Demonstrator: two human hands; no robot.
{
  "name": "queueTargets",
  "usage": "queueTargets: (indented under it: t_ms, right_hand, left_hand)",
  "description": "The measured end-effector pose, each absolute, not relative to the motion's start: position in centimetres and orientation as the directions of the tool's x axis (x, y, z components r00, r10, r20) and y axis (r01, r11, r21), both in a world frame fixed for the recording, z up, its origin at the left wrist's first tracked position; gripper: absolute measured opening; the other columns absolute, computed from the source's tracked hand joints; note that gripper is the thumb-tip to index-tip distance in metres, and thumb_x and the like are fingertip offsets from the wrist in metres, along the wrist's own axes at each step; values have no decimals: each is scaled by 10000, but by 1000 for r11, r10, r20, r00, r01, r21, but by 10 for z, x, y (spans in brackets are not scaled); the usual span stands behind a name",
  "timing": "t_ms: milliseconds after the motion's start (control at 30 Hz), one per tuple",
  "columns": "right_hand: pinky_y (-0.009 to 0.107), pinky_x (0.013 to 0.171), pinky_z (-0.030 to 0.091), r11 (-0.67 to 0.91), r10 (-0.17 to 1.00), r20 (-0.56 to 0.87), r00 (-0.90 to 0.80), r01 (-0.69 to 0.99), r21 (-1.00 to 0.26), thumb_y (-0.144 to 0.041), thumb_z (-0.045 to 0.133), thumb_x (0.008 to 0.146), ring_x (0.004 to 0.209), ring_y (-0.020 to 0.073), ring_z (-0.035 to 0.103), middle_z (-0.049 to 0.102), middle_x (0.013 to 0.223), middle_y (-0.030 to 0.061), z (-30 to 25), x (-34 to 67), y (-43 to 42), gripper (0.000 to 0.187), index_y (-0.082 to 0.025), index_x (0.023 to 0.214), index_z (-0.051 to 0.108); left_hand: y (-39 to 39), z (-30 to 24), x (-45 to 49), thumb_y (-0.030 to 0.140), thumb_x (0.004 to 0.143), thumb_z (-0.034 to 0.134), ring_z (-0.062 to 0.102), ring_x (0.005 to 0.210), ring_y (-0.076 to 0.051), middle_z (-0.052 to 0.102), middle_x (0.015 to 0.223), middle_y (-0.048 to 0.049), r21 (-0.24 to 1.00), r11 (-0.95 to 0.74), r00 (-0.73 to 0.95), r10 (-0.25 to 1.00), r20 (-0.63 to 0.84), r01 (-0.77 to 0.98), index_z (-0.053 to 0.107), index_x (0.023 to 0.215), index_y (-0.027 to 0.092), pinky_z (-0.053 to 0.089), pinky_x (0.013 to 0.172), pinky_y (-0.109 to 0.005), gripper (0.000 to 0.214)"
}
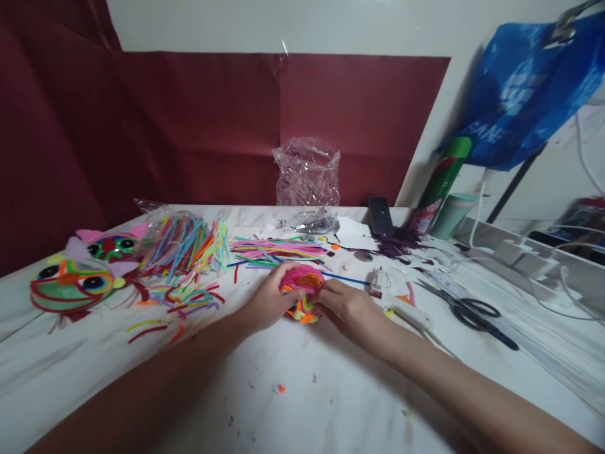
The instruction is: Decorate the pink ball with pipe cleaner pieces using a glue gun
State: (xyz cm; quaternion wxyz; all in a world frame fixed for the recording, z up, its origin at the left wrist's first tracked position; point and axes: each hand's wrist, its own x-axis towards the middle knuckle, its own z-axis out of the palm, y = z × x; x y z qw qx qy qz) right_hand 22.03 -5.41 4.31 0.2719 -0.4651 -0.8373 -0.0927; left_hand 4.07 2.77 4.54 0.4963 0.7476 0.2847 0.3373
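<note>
pink and orange craft piece (302, 276) gripped in 2 hands (268, 300) (350, 308), its sides partly hidden

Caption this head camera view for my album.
Left hand holds a colourful craft piece, right hand at its edge, pipe cleaners strewn on the table beyond.

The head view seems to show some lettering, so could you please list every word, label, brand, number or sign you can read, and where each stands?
"ANE": on the blue bag, seemingly part of a longer word; the E is uncertain.
Too small or blurred to read: the white mark higher on that bag, and the print on the clear plastic bag, pink packet, green tube and small white object.
</note>
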Motion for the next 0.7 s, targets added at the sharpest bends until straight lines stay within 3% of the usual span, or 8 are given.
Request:
queueTargets:
  t_ms: [433, 700]
  right_hand:
    - [237, 576, 439, 469, 728, 595, -340, 880, -70, -104, 498, 880, 672, 157, 587, 619, 798, 69, 37, 215, -53, 110, -151, 833, 585]
    - [235, 536, 376, 487, 628, 634, -451, 863, 132, -103, 398, 919, 647, 152, 526, 593, 739, 47, 41, 217, -53, 218, -164, 786, 561]
  left_hand:
    - [33, 41, 41, 311, 792, 628, 568, 1078, -262, 605, 1155, -105, 927, -369, 619, 745, 250, 70, 479, 1192, 184, 456, 915, -374, 445]
    - [31, 40, 43, 303, 789, 631, 552, 1101, -257, 595, 1175, -102, 907, -415, 609, 740, 286, 78, 493, 1178, 187, 434, 946, -382, 429]
